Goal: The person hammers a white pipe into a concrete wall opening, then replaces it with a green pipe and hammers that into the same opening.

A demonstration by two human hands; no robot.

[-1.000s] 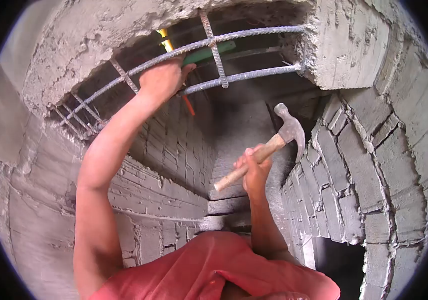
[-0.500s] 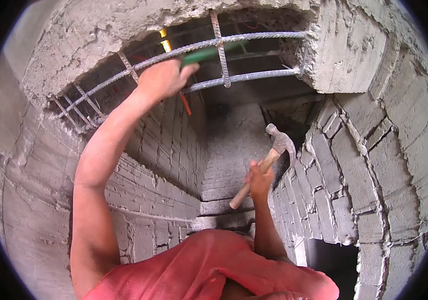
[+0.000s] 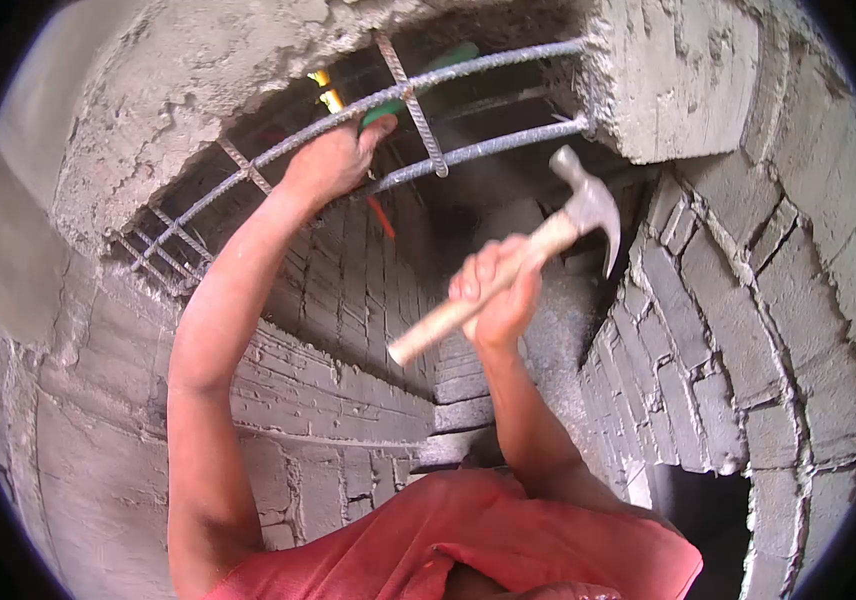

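Observation:
My left hand (image 3: 336,160) is raised at the rebar grid (image 3: 408,95), its fingers closed round something green (image 3: 383,112) whose far part shows behind the bars. What part of it lies inside my palm is hidden. A claw hammer (image 3: 548,236) with a pale wooden handle is in my right hand (image 3: 500,290), which grips the middle of the handle. The hammer head points up and to the right, below the rebar, touching nothing.
Rough concrete (image 3: 673,80) frames the opening round the rebar. A yellow piece (image 3: 329,95) and an orange one (image 3: 381,215) show near my left hand. Block walls (image 3: 748,330) stand on both sides, with a dark opening (image 3: 703,520) at lower right.
My right hand has risen with the hammer, nearer the rebar and the camera. My left hand stays at the bars with the green object. The whole view has shifted a little.

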